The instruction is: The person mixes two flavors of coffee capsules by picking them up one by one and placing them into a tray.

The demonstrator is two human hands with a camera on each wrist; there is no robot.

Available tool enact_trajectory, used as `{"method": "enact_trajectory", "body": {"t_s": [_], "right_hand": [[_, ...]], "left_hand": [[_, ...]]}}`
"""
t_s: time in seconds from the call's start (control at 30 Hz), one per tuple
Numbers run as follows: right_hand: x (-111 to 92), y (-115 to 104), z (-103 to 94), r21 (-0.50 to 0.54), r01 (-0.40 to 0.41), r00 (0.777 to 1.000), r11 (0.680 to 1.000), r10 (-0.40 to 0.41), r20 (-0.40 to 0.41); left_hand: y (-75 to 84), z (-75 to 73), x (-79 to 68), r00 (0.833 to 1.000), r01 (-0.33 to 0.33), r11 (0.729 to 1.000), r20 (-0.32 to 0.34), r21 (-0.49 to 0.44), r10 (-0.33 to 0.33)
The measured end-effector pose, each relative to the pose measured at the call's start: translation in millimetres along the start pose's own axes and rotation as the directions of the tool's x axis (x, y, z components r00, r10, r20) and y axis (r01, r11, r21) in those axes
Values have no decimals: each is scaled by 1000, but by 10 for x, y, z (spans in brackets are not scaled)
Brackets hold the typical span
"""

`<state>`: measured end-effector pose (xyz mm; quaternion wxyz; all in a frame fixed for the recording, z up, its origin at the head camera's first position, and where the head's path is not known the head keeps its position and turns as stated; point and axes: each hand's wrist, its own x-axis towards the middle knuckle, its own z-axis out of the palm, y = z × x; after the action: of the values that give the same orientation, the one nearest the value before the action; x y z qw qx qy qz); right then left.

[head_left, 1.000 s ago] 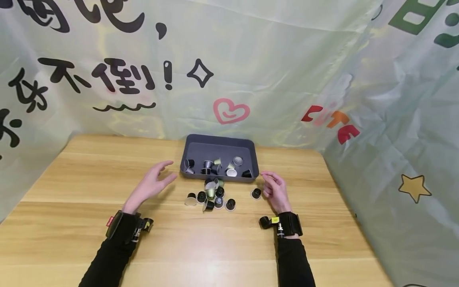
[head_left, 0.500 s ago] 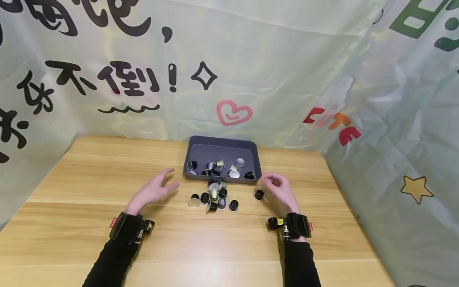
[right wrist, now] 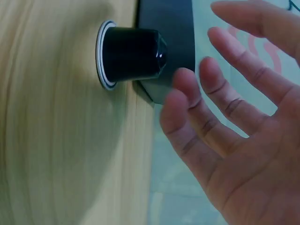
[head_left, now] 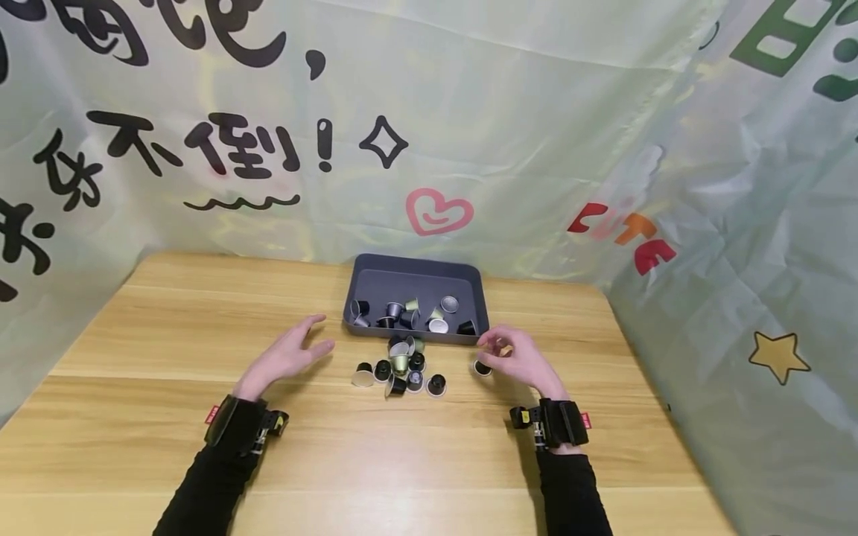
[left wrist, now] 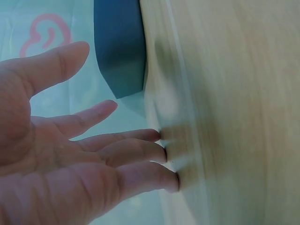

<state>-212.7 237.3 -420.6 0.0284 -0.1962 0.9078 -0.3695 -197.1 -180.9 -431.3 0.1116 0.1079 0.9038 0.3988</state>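
pale printed cloth hangs behind the wooden table; wood spreads wide either side of the grey tray. left hand and right hand are well apart, fingers parted, the right just beside a black capsule near the tray's corner.

Tray on table, capsules in it, capsule cluster before it, single capsule right of cluster
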Motion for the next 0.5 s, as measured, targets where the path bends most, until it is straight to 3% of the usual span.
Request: {"method": "enact_trajectory", "body": {"t_s": [0.3,0.5], "right_hand": [[43,-80,-8,-176,23,995,984,-6,96],[49,-132,-30,-339,10,986,941,47,160]], "left_hand": [[18,-36,-16,1000,13,1000,12,0,-13],[11,-15,-3,1000,18,1000,22,-10,-18]]}}
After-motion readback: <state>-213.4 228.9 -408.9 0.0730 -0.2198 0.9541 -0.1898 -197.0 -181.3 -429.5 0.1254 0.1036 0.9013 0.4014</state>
